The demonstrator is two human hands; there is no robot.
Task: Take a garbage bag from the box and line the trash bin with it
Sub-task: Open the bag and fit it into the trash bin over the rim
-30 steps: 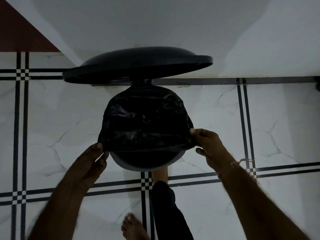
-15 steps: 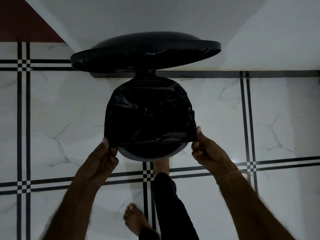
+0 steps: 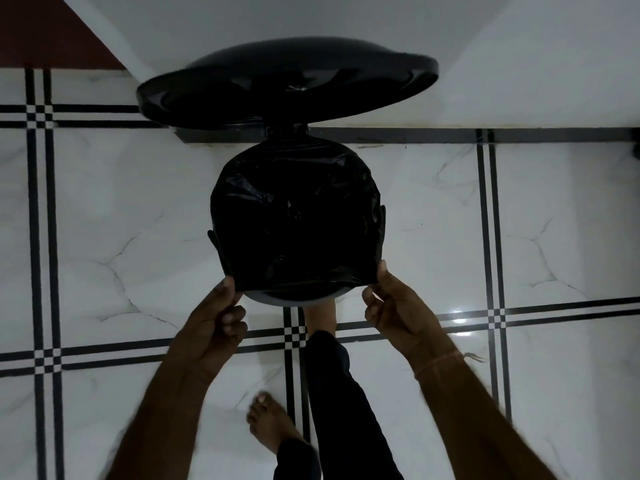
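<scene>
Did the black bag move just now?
Yes. The near edge of the garbage bag has come toward the person, pinched by the left hand and right hand: less of the near rim of the trash bin shows bare than before.

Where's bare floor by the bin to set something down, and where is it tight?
Bare: the left tile, between the striped lines and the trash bin; and the right tile. Tight: the near rim, where left hand and right hand pinch the garbage bag above a foot; and behind, under the open lid.
</scene>
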